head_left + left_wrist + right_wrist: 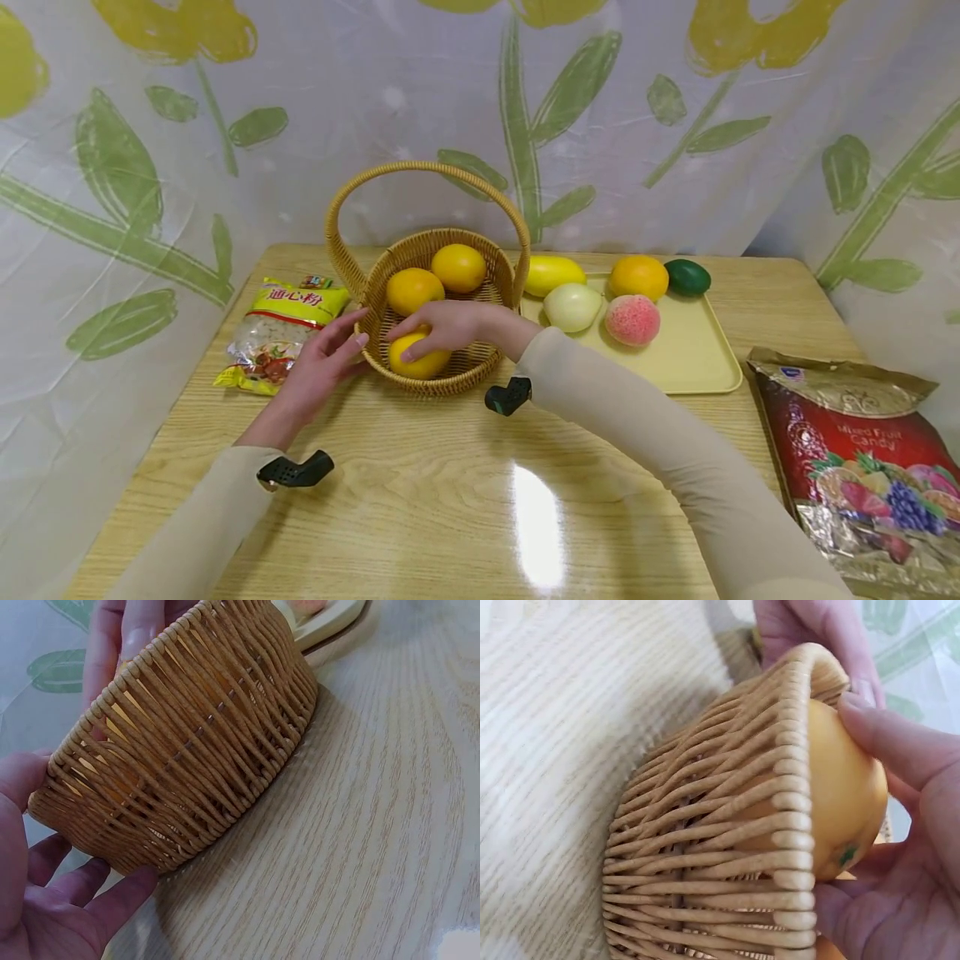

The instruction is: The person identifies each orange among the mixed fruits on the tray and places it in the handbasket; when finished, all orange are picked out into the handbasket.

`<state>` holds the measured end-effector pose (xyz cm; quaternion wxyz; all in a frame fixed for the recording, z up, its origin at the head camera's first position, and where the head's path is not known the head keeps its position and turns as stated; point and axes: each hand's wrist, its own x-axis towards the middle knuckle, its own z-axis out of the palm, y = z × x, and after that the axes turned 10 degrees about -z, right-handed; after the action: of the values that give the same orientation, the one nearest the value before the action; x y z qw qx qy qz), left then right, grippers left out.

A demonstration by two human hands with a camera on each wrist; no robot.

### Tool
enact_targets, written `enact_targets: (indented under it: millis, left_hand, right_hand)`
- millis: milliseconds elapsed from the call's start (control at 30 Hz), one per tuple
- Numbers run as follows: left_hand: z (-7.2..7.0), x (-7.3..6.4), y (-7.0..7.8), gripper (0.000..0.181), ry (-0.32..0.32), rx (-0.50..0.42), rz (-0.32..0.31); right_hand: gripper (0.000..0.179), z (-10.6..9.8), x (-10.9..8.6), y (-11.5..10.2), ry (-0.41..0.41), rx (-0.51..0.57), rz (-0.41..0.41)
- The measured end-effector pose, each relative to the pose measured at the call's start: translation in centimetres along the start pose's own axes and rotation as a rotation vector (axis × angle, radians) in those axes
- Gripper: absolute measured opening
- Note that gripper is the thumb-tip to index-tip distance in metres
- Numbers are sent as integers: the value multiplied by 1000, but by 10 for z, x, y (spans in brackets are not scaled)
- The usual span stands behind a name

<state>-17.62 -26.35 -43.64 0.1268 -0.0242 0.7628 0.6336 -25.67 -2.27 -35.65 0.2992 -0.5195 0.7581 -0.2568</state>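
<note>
A wicker basket point(442, 385) with a tall arched handle stands on the table and holds several oranges. Inside it, my right hand point(450, 325) grips the nearest orange point(422, 363), thumb on one side and fingers on the other. In the right wrist view a green stem spot shows on this orange point(847, 787), which bulges above the rim. My left hand point(327, 354) holds the basket's left side. The left wrist view has its thumb at the rim and its fingers point(124, 896) against the outer weave. Two more oranges point(416, 291) lie farther back in the basket.
Right of the basket, a pale yellow tray point(693, 367) carries a peach point(633, 320), a pale pear-like fruit point(572, 307), an orange point(638, 277) and other fruit. A yellow pasta bag point(281, 329) lies at left, a red candy bag point(862, 458) at right. A flowered curtain hangs behind.
</note>
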Motion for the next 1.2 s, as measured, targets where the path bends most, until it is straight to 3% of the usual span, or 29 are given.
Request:
enact_targets:
  millis: [367,467,600,967,1200]
  left_hand:
    - [1,0,2,59,5,1,-18]
    - [1,0,2,59,9,3,-18]
    - [1,-1,1,60,10,19,-11]
    - [0,-1,0,59,12,15,-14]
    - [2,-1,3,59,-6,-15,-12]
  right_hand:
    - [56,-4,-5,-2,-73,-55,88]
    - [55,-4,-6,-4,-72,-91,64]
    - [54,-2,-3,-6,-35,-116,18]
    - [57,1,3,-8,38,-79,35]
    - [53,-2,-25,-15,166,37,-117]
